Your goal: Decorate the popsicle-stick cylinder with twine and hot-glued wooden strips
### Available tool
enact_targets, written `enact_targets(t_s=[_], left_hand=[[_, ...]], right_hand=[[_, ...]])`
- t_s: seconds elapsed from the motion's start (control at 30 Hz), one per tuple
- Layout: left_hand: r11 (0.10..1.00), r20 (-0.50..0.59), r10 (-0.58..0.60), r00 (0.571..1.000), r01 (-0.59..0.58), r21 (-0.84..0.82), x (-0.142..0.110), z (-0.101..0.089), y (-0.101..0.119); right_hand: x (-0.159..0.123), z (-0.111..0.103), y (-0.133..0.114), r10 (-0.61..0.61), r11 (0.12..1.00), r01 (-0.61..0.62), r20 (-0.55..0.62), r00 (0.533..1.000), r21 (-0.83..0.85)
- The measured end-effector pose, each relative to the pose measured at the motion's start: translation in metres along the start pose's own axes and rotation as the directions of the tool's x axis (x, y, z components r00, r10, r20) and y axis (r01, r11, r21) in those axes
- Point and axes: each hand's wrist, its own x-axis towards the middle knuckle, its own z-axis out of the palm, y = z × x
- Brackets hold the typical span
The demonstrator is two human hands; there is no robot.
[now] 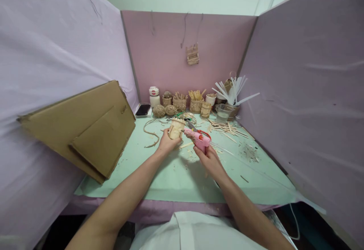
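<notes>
My left hand (pixel 168 142) is wrapped round a small pale wooden cup (pixel 176 127), held upright above the middle of the table. A pink hot glue gun (pixel 199 139) is gripped in my right hand (pixel 209 159), its nozzle pointing left, close to the cup's side; whether it touches I cannot tell. A clear glue stick (pixel 224 150) sticks out of the gun's back end. Behind the gun lie scissors with red handles (pixel 203 132), partly hidden by it.
Thin wooden sticks (pixel 227 127) and scraps (pixel 250 152) lie on the right. Twine balls (pixel 159 110), small baskets (pixel 196 105), and a plastic cup (pixel 223 113) line the back. A cardboard panel (pixel 99 128) leans at left; a phone (pixel 143 110) lies behind it.
</notes>
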Motion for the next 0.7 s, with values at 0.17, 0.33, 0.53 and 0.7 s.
enact_targets(t_s=[0.17, 0.33, 0.53, 0.7], left_hand=[[0.998, -0.003, 0.013, 1.0, -0.013, 0.059, -0.0018, -0.0001, 0.0037], [0.995, 0.023, 0.001, 1.0, -0.003, 0.104, -0.0039, 0.0004, 0.0056], [0.993, 0.02, 0.004, 1.0, -0.006, 0.114, -0.0041, 0.001, 0.0041], [0.99, 0.035, 0.001, 0.999, -0.006, 0.144, -0.0039, 0.0011, 0.0034]], right_hand=[[-0.001, 0.0061, 0.0058, 0.064, 0.996, -0.061, 0.036, 0.997, -0.068], [-0.0013, 0.009, 0.0088, 0.086, 0.99, -0.079, 0.065, 0.994, -0.114], [-0.0011, 0.011, 0.0085, 0.067, 0.991, -0.058, 0.071, 0.995, -0.122], [-0.0018, 0.0105, 0.0065, 0.062, 0.993, -0.054, 0.073, 0.995, -0.108]])
